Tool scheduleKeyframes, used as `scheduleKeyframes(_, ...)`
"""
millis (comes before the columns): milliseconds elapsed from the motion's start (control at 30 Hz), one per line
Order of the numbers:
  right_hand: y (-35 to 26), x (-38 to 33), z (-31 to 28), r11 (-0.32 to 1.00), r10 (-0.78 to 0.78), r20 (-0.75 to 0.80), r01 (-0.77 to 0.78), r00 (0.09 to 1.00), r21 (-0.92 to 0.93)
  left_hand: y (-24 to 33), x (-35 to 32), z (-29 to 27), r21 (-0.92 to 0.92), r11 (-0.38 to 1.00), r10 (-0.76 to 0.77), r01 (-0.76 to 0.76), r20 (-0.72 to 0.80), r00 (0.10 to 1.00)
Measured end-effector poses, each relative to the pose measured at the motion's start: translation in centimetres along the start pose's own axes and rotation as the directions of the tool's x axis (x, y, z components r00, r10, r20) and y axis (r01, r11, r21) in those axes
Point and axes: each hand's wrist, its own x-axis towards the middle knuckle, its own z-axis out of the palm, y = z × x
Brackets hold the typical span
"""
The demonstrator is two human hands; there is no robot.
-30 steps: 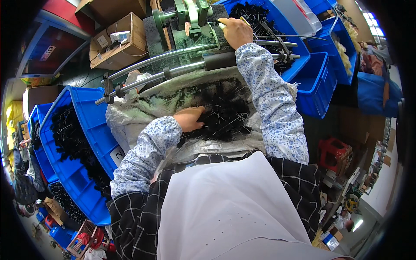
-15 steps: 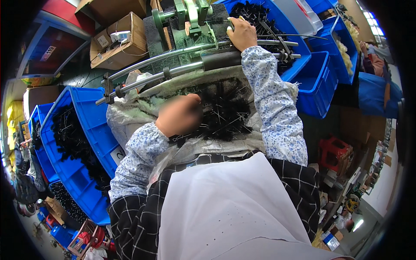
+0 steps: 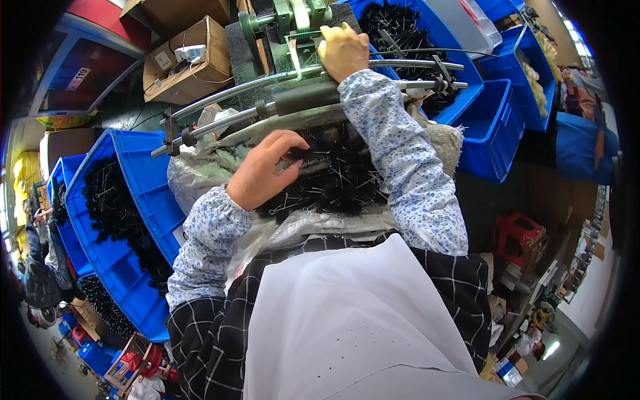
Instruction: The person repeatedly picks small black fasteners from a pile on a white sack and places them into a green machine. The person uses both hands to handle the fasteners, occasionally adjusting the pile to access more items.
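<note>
Black-bristled wire brushes (image 3: 340,177) lie in a loose pile on a pale sack cloth (image 3: 313,225) over my lap, thin metal stems poking out. Over the left side of this pile is my left hand (image 3: 267,170), its thumb and curled fingers apart, nothing visibly gripped. My right hand (image 3: 345,53) is up at the green machine (image 3: 303,19), beyond the metal rails (image 3: 267,87). Its fingers are bent closed, with yellow coverings at the fingertips. Whatever they hold is hidden behind the hand.
A blue bin (image 3: 143,177) with black brushes stands on the left. Another blue bin (image 3: 460,60) of brushes is at the far right, beside a smaller blue bin (image 3: 493,133). A cardboard box (image 3: 200,70) sits left of the machine; a red stool (image 3: 517,230) stands at right.
My right hand has shifted left along the rails to the front of the machine. My left hand, blurred before, is now sharp, its thumb and fingers apart over the brushes.
</note>
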Motion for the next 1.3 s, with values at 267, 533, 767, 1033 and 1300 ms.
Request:
scheduleKeyframes(267,7.4,1.2,-0.8,0.999,0.044,0.124,-0.044,0.991,0.001,-1.0,-0.6,-1.2,0.02,0.999,-0.036,0.04,-0.184,0.982)
scheduleKeyframes(533,12.8,3.1,-3.1,0.995,0.062,0.175,-0.048,0.983,-0.086,-1.3,1.6,0.6,-0.11,0.994,-0.023,0.003,-0.178,0.984)
scheduleKeyframes(767,2.5,-4.8,-11.1,0.884,-0.166,0.53,-0.113,0.832,0.454,-1.1,4.0,3.4,-0.207,0.978,-0.07,-0.012,-0.384,0.921)
scheduleKeyframes(1033,3.2,-4.5,-6.7,0.959,-0.016,0.094,-0.012,0.995,0.284,-2.7,2.9,3.6,0.017,0.996,-0.078,0.082,-0.179,0.981)
scheduleKeyframes(1300,4.7,0.0,-1.1,0.999,-0.022,-0.012,0.022,1.0,-0.036,-6.8,2.6,5.9,0.575,0.815,-0.195,-0.071,0.388,0.901)
